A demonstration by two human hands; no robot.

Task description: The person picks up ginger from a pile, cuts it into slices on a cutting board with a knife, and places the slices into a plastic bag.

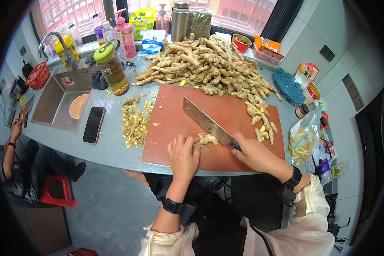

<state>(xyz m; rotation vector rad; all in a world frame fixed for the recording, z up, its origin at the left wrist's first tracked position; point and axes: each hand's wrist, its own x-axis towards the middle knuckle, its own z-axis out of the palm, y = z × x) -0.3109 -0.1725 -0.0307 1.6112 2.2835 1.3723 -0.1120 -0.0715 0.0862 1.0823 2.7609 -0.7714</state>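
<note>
A brown cutting board (170, 111) lies at the counter's front edge. Near its front, my left hand (184, 155) presses closed fingertips on the left end of a piece of ginger (207, 139). My right hand (252, 154) is wrapped round the black handle of a cleaver (202, 120). The blade slants up to the left, its lower part right beside the ginger. Several ginger pieces (260, 115) lie on the board's right side. Behind the board rises a large heap of ginger (209, 64). Small cut bits (136, 121) are piled left of the board.
To the left are a black phone (94, 124), a green-lidded jar (111, 70) and a sink (57, 102). A zip bag of ginger slices (303, 141) and a blue dish (288, 85) stand right. Another person (13, 166) sits at far left by a red stool (57, 190).
</note>
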